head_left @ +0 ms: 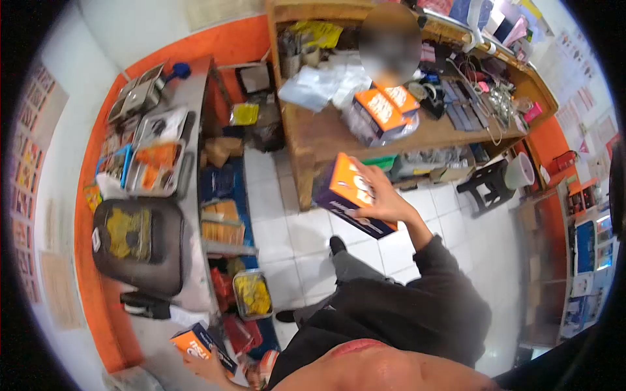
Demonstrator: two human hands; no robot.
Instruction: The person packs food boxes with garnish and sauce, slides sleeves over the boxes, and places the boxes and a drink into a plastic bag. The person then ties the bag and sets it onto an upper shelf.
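My right hand (386,199) is wrapped round an orange and dark-blue box (342,182), held tilted over the tiled floor in front of the wooden counter. At the lower left, my left hand (207,371) grips a second orange and dark-blue box (197,342) beside the edge of the long table. The print on both boxes is too small to read fully. Two more orange boxes (381,111) sit on the counter, partly in clear plastic, just beyond my right hand.
The wooden counter (319,140) holds plastic bags, dark flat pieces and cables. On the long table (195,117) at left are metal trays (186,163) and a dark bag (140,244). A basket of yellow packets (253,294) stands below it. A black stool (486,188) is at right.
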